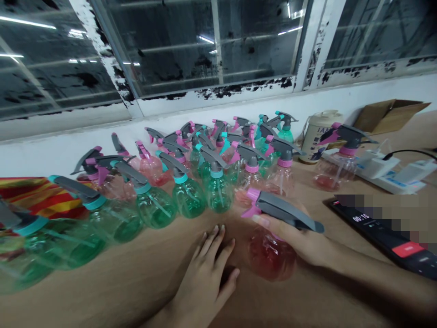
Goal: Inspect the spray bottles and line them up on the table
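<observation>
Left hand (206, 273), fingers loosely spread and empty, lies on the brown tabletop (136, 278). Right of it, the right hand (300, 239) curls round the neck of a red spray bottle (271, 259). Beyond both hands, other bottles (189, 199) stand before a white wall (61, 148) and dark windows (177, 50).

Glossy, see-through plastic is seen in the held bottle (273, 260). A smooth, wood-like surface is shown by the tabletop (136, 282), matt cardboard by the box (382, 116).

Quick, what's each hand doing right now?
Left hand: open, palm down over the table, holding nothing.
Right hand: closed, holding a red bottle near its neck.
</observation>
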The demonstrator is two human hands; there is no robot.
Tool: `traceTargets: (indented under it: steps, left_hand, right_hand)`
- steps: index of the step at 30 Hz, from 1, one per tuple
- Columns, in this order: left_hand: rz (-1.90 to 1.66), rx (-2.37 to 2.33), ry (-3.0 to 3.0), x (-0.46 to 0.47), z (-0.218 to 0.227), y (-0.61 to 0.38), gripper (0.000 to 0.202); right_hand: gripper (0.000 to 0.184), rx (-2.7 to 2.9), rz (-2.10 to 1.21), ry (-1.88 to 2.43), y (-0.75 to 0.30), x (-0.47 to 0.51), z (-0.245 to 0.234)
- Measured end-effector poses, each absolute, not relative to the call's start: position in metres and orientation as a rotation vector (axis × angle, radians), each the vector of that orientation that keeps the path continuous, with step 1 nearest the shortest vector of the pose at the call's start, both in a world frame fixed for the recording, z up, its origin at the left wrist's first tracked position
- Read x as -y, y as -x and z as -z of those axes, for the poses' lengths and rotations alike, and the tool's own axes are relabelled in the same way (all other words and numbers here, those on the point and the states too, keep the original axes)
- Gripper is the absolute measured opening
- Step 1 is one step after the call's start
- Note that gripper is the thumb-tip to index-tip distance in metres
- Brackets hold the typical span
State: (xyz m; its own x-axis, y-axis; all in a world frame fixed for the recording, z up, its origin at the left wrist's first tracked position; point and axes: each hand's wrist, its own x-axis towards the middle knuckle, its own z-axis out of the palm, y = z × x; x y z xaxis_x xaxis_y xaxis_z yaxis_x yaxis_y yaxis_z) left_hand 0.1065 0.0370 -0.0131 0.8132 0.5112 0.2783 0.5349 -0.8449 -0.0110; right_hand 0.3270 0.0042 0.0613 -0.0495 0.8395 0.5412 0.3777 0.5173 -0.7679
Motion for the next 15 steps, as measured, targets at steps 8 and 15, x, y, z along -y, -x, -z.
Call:
traceTargets:
  steps: [8,15]
  left_hand:
    - [0.401,0.842,2.898,-0.0356,0.0143,-0.1067,0.043]
    - [0.421,0.827,2.903,-0.0368,0.0163,-0.1065,0.043]
  right_hand:
    - [0.013,1.622,-0.639,1.060,-0.3275,-0.0044,-0.0621]
    - [0.023,1.596,-0.659,1.113,-0.3259,-0.0026,-0.0615]
